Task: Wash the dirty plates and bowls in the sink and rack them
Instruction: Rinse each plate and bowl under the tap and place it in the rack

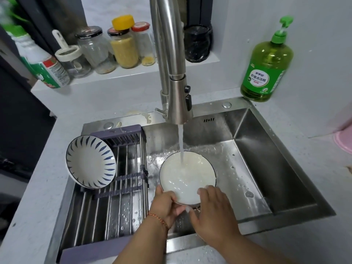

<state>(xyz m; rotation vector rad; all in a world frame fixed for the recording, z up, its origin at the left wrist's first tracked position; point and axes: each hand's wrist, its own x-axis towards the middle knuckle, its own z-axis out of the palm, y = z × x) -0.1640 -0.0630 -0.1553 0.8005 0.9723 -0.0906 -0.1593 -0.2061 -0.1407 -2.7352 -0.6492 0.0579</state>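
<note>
Steel sink (253,159) set into grey counter. Left hand (167,203) and right hand (213,210) gripping near rim of white bowl (187,177) under faucet (178,96) stream (milky water inside). Left: striped bowl (90,161) tilted on rack (122,180).

Pale grey walls (314,35) rise behind a speckled light counter (38,187). A ledge (133,73) across the upper frame holds jars (124,46). A green soap bottle (266,67) stands upper right.
</note>
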